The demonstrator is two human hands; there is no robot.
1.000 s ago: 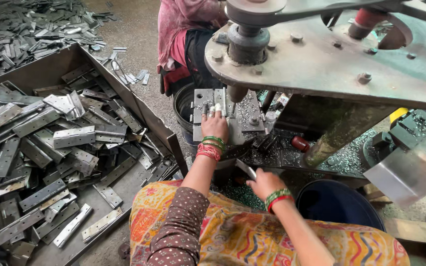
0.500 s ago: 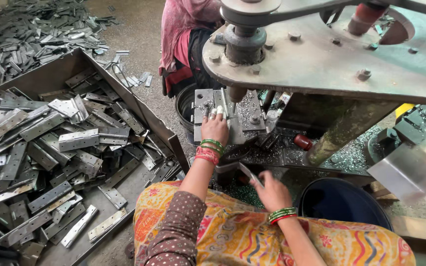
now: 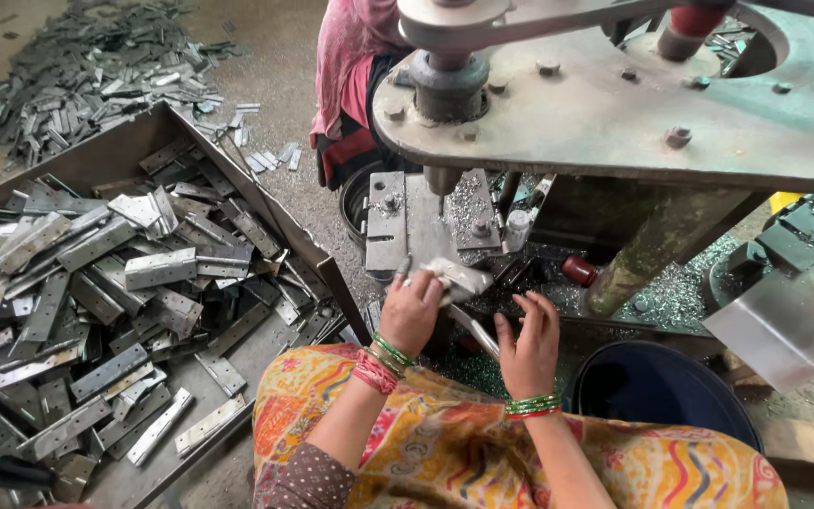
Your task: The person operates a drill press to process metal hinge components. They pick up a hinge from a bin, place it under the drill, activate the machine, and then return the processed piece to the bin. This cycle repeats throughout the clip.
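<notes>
At the far left, a shallow sheet-metal tray is seen heaped with flat grey hinge plates, dull and scuffed, rectangular with small drilled holes, lying at every angle; a looser scatter of the same plates is spread over the gritty floor beyond it. Toward the middle, the left hand, banded at the wrist with green and red bangles, is closed around a folded metal hinge piece, which is gripped between thumb and curled fingers just in front of the press's grey die block. The piece is pale, matt and slightly bent, and its long axis is laid roughly left to right, with the free end pointed right and a little downward. Just right of it, the right hand is held partly open, fingers spread and raised, with a narrow flat metal strip lying under its thumb side; whether that strip is actually gripped cannot be told. Above both, the heavy green-grey press arm, studded with bolts, is seen. At the lower right, a dark round bucket is placed.
</notes>
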